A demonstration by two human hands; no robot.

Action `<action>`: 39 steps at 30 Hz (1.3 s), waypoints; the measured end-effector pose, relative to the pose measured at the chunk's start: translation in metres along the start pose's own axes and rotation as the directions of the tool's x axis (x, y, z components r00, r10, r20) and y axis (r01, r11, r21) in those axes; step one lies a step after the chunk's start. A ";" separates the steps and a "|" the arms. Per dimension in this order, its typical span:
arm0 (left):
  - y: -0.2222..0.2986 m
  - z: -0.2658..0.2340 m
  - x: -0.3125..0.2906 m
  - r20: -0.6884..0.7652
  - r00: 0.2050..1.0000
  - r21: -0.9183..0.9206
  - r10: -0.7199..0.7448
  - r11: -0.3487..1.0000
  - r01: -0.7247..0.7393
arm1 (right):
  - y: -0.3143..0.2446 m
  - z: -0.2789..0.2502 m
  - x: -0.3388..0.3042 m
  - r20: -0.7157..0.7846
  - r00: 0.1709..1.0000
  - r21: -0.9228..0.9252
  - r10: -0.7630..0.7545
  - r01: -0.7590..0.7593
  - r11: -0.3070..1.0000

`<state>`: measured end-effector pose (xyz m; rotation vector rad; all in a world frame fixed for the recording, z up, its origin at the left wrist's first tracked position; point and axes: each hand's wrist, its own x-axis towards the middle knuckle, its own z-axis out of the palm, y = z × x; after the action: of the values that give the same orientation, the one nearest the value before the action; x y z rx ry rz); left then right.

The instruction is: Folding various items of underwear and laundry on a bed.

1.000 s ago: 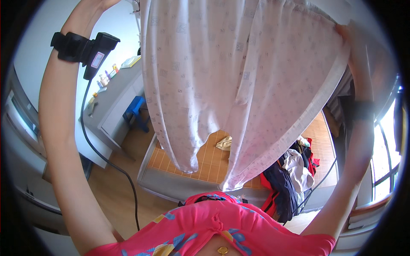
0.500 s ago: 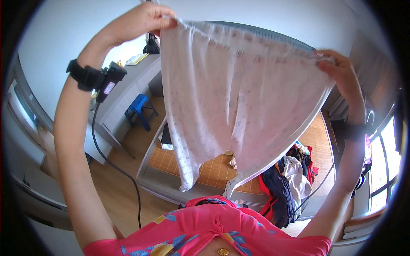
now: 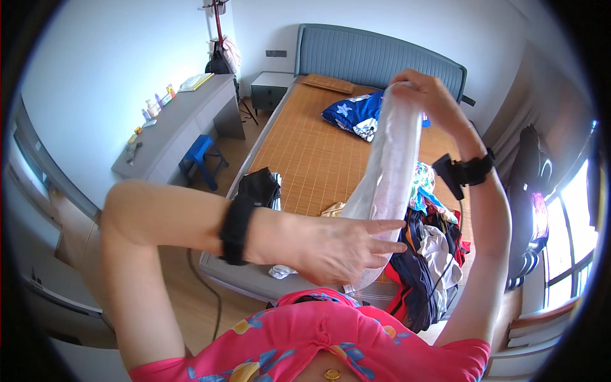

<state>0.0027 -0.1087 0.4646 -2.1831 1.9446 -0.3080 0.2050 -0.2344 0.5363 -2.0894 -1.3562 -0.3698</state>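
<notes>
A pair of thin white pants (image 3: 389, 153) with a faint print hangs in a narrow, lengthwise fold over the bed. Up high, my right hand (image 3: 423, 94) is closed around its waistband end. Across the lower part of the pants lies my left hand (image 3: 344, 249), back of the hand up, fingers stretched to the right and spread apart. The palm is hidden, so I cannot tell how firmly it touches the cloth. Below and right of the pants is a heap of clothes (image 3: 425, 267), dark, red and white pieces among them.
The bed (image 3: 305, 140) has a woven mat, a blue star-patterned bundle (image 3: 347, 116) and a grey headboard (image 3: 375, 56). Black folded clothing (image 3: 259, 186) lies at its left edge. A grey desk (image 3: 184, 114) and blue stool (image 3: 203, 156) stand left. A cable trails from my left wrist strap.
The pants went from spread wide between both hands to folded narrow. My left hand let go of the waistband and came down to the lower part; my right moved left, still gripping.
</notes>
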 end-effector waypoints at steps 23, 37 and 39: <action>-0.064 -0.008 -0.122 -0.091 0.226 -0.615 -0.970 0.233 0.753 | 0.031 -0.022 -0.057 -0.017 0.953 0.345 0.302 -0.278 0.896; -0.074 0.015 -0.075 0.102 0.454 -0.255 -0.885 0.418 0.872 | 0.012 -0.002 -0.096 -0.027 0.933 0.349 0.358 -0.327 0.878; -0.073 0.012 -0.072 0.192 0.431 -0.125 -0.882 0.413 0.902 | 0.021 -0.001 -0.109 -0.022 0.920 0.456 0.391 -0.338 0.823</action>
<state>0.0672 -0.0287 0.4729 -3.1292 0.5264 -0.1163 0.1762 -0.3197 0.4714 -1.8460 -0.8405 -0.0071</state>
